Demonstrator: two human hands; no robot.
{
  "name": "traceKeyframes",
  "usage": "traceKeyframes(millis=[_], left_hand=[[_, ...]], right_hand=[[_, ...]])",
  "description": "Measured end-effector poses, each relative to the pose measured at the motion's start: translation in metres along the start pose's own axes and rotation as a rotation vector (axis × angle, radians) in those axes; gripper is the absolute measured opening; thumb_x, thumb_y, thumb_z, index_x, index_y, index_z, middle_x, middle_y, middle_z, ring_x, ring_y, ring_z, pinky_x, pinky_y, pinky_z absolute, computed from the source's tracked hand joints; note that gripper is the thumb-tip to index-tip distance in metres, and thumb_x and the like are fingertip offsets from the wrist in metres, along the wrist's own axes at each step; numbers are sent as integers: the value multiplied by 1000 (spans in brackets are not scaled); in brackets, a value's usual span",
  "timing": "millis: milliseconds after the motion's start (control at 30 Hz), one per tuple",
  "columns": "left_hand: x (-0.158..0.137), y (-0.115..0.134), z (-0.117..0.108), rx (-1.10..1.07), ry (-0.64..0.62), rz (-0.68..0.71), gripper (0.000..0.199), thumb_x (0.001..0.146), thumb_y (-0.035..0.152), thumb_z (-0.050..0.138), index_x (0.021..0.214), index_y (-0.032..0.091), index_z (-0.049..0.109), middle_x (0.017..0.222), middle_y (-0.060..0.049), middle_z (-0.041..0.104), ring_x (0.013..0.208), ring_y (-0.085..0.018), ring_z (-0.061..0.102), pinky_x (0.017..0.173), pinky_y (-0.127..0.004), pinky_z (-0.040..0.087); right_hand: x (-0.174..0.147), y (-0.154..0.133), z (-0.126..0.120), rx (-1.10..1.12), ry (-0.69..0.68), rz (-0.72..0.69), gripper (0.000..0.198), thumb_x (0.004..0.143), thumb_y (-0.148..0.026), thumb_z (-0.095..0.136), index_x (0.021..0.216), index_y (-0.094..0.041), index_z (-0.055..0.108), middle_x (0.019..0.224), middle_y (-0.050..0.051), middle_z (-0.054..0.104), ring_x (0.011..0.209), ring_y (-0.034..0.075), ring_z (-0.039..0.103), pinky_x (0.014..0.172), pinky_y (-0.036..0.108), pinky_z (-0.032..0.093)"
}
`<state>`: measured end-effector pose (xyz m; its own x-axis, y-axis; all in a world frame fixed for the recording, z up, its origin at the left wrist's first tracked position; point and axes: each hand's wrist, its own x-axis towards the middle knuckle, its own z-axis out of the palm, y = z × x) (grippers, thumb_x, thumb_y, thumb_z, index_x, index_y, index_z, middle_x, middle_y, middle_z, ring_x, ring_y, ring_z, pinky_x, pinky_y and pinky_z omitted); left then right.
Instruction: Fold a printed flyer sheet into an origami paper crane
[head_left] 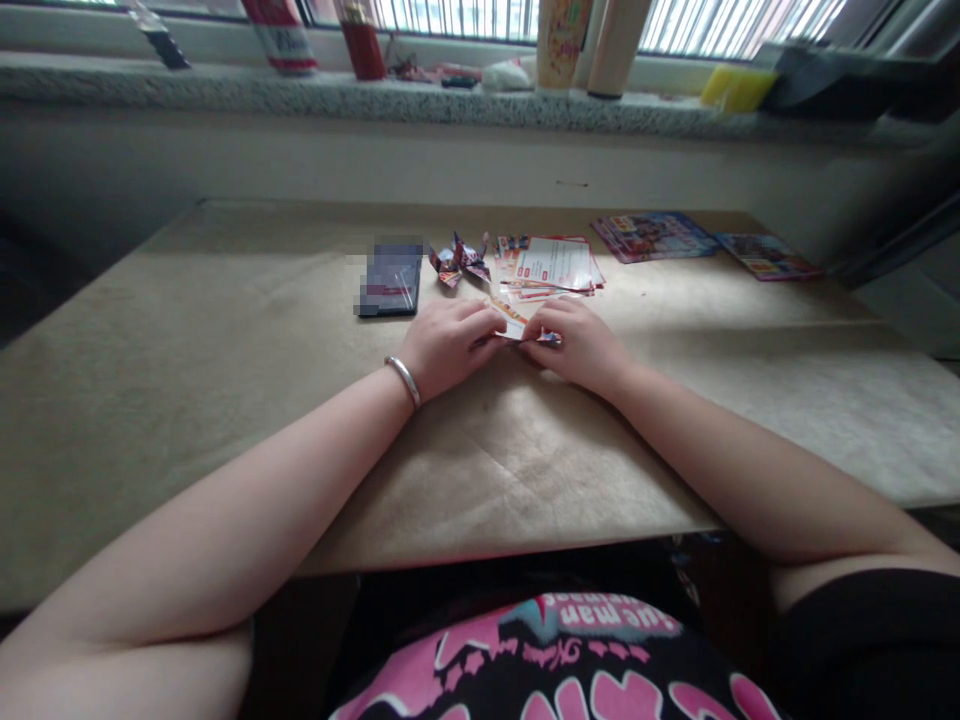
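Between my two hands is a small folded piece of printed paper [512, 320], white with an orange and yellow strip. My left hand [454, 340], with a silver bangle [403, 382] at its wrist, pinches the paper's left side. The fingers of my right hand [574, 340] close on its right edge, where a bit of dark print shows. Just beyond lie folded paper figures [460, 262] with pointed tips, in dark and orange print. Right of them is a stack of printed sheets [551, 262]. The paper's underside is hidden by my fingers.
A dark phone [394, 280], partly pixelated, lies left of the figures. Colourful printed booklets [656, 237] rest at the table's back right. Bottles, a red container [364, 45] and a yellow item [739, 88] stand on the stone windowsill [450, 105] behind the table [225, 400].
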<state>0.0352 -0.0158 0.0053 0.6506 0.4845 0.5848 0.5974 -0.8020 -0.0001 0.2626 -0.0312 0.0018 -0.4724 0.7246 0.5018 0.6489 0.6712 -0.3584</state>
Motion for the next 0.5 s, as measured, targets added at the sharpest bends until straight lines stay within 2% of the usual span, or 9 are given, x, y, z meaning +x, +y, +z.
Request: traceKeyframes(millis=[200,500], left_hand=[[1,6,1,28,12,36,22,95,36,56,83,22,68,87,-2,71,82,-17,61,83,-34,43],[1,2,3,100,71,71,30,95,39,56,74,21,66,76,-1,68,74,-17,56,81,-34,40]], right_hand=[[0,-10,-1,-79,-6,-29,7,87,-22,61,81,-23,65,86,5,67,88,21,57,82,34,44],[-1,-5,1,-137,35,-93,9,86,-23,62,77,-23,64,84,5,67,85,22,57,78,35,45]])
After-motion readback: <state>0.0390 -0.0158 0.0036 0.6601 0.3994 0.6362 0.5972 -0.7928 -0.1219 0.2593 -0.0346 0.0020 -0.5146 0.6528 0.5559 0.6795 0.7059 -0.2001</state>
